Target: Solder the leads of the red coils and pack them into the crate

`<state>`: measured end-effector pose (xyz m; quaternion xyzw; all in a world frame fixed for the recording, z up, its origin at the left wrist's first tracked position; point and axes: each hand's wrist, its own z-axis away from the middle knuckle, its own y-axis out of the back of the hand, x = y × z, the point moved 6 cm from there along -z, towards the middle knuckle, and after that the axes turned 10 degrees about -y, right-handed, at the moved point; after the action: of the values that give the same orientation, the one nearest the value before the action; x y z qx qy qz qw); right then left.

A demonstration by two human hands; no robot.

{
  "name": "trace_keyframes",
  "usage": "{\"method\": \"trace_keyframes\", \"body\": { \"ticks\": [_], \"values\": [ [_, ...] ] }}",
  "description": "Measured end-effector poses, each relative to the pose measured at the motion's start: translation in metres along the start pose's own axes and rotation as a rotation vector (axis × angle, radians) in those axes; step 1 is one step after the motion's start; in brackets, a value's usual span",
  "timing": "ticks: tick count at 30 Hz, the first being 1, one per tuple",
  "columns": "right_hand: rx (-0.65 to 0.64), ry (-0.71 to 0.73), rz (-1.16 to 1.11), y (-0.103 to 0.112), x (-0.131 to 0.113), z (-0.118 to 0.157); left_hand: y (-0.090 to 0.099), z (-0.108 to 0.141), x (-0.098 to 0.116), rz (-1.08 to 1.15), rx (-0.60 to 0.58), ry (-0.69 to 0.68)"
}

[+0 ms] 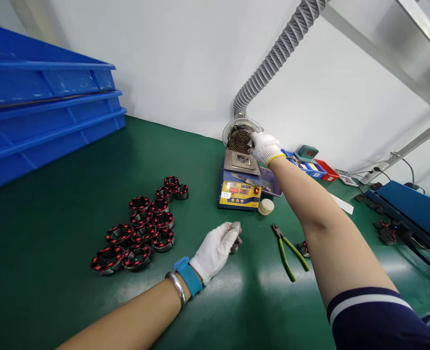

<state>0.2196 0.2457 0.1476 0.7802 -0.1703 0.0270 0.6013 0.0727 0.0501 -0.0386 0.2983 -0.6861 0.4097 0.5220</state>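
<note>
My left hand [216, 248], in a white glove with grey fingertips, rests low over the green table. Its fingers are curled together, and whatever they hold is hidden. Farther forward, my right hand [265, 147], also gloved, is at the solder pot [240, 187], beside the round exhaust hood [226, 130] with its coiled wire guard. Its fingers are closed by a small dark metal piece that I cannot make out. The pot has a steel top, a yellow front panel and a lit red display. A round cream-coloured pad [266, 207] lies against its right front corner.
Several black-and-red ring-shaped motor stators [144, 233] stand grouped on the left. Green-handled cutters [287, 250] lie open on the right. Stacked blue crates [50, 116] fill the far left. A purple tray [271, 182] and a red bin [327, 171] stand behind my right arm.
</note>
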Motion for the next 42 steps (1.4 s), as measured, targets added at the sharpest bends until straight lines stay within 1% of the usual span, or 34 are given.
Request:
{"method": "trace_keyframes", "body": {
  "ticks": [5,12,15,19,22,25,28,31,33,35,38,40,42],
  "values": [
    [-0.029,0.046,0.078,-0.012,-0.015,-0.008,-0.001,-0.002,-0.002,-0.006,-0.035,-0.001],
    [-0.044,0.09,0.115,-0.021,-0.024,-0.008,0.0,-0.001,-0.001,-0.064,-0.051,-0.025],
    [-0.024,0.079,0.092,-0.016,-0.022,-0.008,-0.001,-0.001,0.0,-0.074,-0.056,-0.022],
    [0.038,0.023,-0.019,0.004,-0.01,-0.003,0.0,-0.002,0.001,-0.064,-0.022,-0.016],
    [0.059,-0.011,-0.183,0.02,-0.001,0.015,0.004,-0.005,-0.002,-0.045,0.044,-0.033],
    [0.033,-0.024,-0.407,0.024,0.002,0.05,0.012,-0.008,-0.004,-0.05,0.163,-0.088],
    [-0.071,-0.046,-0.637,0.008,-0.001,0.091,0.02,-0.008,-0.003,-0.103,0.256,-0.167],
    [-0.193,-0.033,-0.799,-0.011,-0.009,0.122,0.022,-0.008,0.002,-0.159,0.261,-0.24],
    [-0.184,0.001,-0.824,-0.013,-0.011,0.129,0.021,-0.008,0.003,-0.181,0.245,-0.242],
    [-0.087,0.011,-0.728,-0.005,-0.007,0.122,0.021,-0.008,0.001,-0.186,0.239,-0.209],
    [0.078,-0.017,-0.428,0.014,0.003,0.093,0.02,-0.009,-0.003,-0.173,0.234,-0.168],
    [0.116,-0.015,-0.245,0.02,0.005,0.069,0.02,-0.009,-0.005,-0.159,0.225,-0.162],
    [0.111,-0.003,-0.116,0.019,0.005,0.047,0.02,-0.009,-0.006,-0.147,0.22,-0.158]
  ]
}}
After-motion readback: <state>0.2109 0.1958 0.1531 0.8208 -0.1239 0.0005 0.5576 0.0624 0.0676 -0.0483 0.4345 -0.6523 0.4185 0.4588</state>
